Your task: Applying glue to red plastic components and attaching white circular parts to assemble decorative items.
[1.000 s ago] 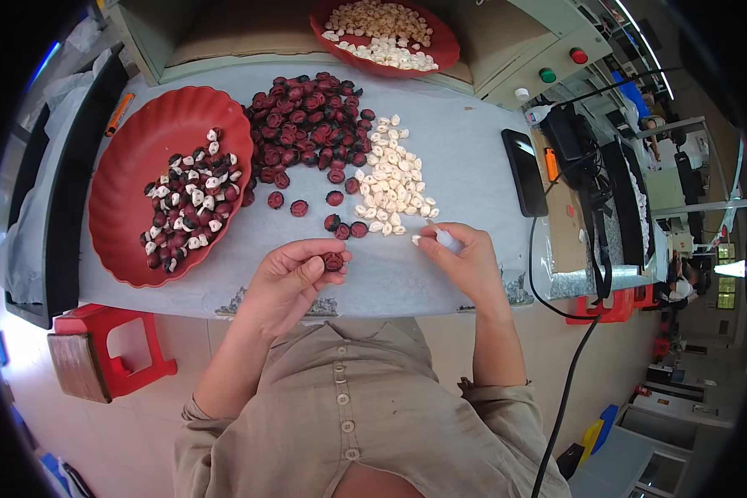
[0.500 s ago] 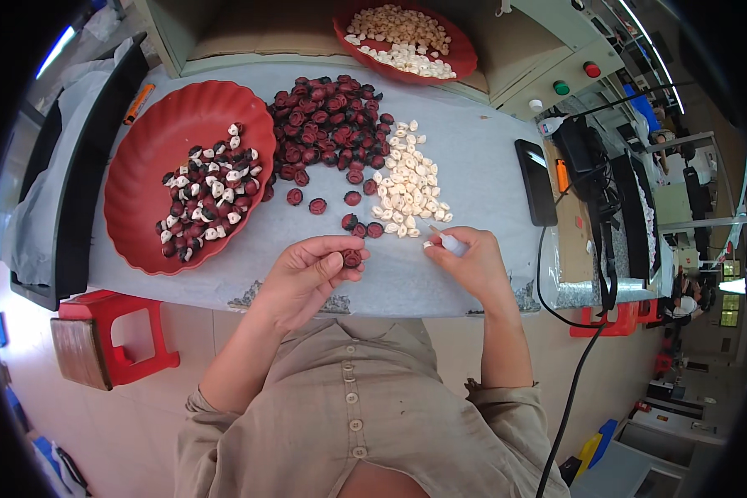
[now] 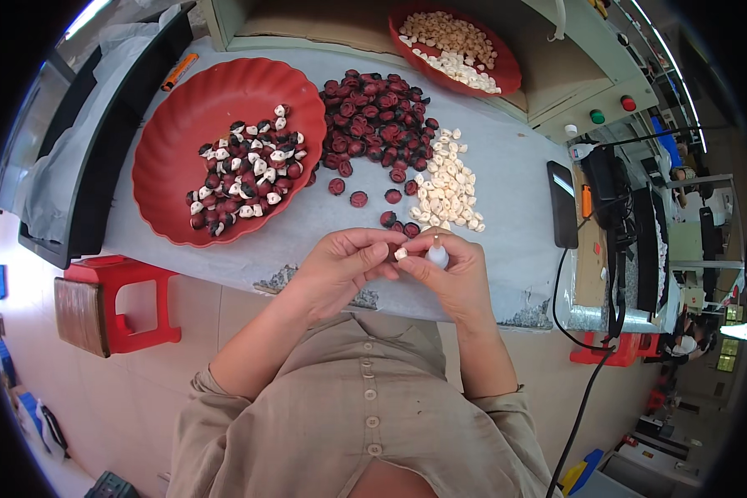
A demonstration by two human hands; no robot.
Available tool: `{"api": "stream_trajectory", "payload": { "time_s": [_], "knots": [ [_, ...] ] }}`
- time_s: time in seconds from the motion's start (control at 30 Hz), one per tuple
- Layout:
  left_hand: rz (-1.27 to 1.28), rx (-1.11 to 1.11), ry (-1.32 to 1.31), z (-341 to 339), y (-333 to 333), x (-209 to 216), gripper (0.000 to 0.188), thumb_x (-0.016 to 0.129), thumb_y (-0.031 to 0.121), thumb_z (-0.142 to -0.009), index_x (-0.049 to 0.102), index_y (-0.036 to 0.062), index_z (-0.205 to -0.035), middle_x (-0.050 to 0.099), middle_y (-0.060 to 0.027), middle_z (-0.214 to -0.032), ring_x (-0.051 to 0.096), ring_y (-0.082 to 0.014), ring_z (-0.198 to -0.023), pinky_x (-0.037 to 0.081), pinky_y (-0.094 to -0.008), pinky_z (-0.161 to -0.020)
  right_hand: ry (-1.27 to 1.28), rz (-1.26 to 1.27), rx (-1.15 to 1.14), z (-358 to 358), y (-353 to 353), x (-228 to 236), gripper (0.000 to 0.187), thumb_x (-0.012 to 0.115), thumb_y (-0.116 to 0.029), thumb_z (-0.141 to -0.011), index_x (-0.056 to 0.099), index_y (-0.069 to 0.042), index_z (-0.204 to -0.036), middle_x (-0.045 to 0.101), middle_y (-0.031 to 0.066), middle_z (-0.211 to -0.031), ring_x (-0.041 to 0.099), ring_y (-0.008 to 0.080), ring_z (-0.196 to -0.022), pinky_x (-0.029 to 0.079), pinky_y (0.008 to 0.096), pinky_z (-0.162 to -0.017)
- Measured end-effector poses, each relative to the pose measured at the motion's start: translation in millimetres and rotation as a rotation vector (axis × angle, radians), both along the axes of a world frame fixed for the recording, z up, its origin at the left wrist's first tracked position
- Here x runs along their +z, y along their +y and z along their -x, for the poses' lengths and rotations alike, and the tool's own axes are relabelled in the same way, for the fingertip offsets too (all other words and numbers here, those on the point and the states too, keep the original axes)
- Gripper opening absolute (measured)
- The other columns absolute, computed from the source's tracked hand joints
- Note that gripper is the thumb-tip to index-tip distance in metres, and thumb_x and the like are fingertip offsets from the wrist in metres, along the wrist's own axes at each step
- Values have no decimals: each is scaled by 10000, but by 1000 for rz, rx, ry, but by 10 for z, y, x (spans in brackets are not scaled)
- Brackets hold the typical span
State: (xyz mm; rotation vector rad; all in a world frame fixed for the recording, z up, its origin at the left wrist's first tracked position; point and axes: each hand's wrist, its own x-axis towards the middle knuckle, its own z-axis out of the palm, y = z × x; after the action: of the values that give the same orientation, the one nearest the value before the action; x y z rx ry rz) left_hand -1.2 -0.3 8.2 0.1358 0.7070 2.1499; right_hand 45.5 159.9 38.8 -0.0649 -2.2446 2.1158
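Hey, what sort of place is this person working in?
Likely a small-parts assembly workshop: dark red pieces and cream pieces lie heaped side by side on a workbench, and the cabinet behind carries a red button and a green button.

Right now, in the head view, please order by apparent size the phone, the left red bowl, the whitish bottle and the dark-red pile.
Largest to smallest:
left red bowl
dark-red pile
phone
whitish bottle, partly hidden
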Motion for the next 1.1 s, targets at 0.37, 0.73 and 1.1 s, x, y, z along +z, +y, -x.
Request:
{"api": "stream_trajectory", "payload": {
  "time_s": [0.37,0.73,1.1],
  "knots": [
    [47,22,36,0,20,3,248,480,98,-827,522,-23,-1039,561,-130,-1005,551,-145,-838,460,-241,-702,37,-80,48,42,16,12,143,658,21,-652,602,10,-783,570,55,-753,523,96,-689,415,209,-612],
    [101,88,4,-19,37,78,233,453,62,-839,514,-36,-1042,563,-111,-943,541,-138,-758,447,-248,-710,1,-71,-51,-30,-34,86,310,637,15,-659,557,0,-958,502,5,-734,481,74,-662,405,195,-590],
    [114,105,111,-61,25,-36,247,562,47,-763,536,-37,-994,575,-106,-875,499,-119,-696,413,-217,-618,84,286,-419,-305,337,-206,210,539,6,-740,459,-16,-933,501,45,-812,475,98,-717,410,231,-644]
  ]
}}
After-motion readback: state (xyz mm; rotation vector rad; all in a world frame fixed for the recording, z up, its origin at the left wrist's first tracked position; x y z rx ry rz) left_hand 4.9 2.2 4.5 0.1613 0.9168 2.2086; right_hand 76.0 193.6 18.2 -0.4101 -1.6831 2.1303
